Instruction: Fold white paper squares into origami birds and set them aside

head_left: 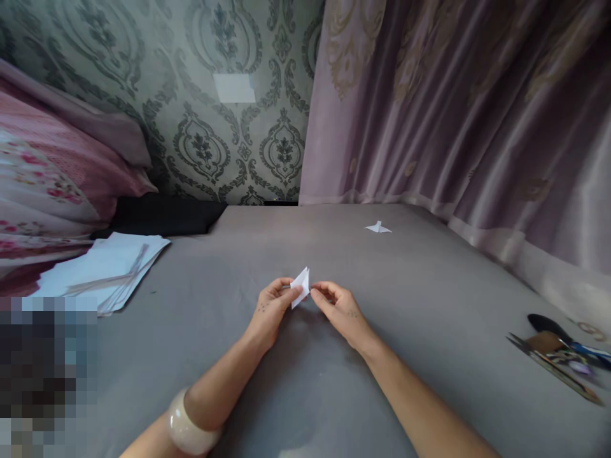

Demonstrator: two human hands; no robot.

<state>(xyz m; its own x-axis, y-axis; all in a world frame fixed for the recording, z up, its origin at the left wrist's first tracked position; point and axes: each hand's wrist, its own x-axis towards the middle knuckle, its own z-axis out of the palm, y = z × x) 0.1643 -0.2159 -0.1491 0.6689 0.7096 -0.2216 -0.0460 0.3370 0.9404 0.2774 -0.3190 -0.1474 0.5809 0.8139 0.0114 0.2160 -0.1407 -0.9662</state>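
Observation:
A small piece of folded white paper [300,287], with pointed tips at the top, is held up in front of me over the grey surface. My left hand [275,305] pinches it between thumb and fingers from the left side. At the paper's right corner, the thumb and index finger of my right hand [340,306] are pinched together on its edge. Part of the paper is hidden behind my left thumb. Farther back on the right lies another folded white paper figure [379,228] with two spread, wing-like points.
Loose white sheets [107,267] lie at the left beside a black folded item [165,214] and pink floral fabric [42,184]. Scissors [554,366] and other small items rest at the right edge. A curtain [405,108] hangs behind. The lower left corner is pixelated.

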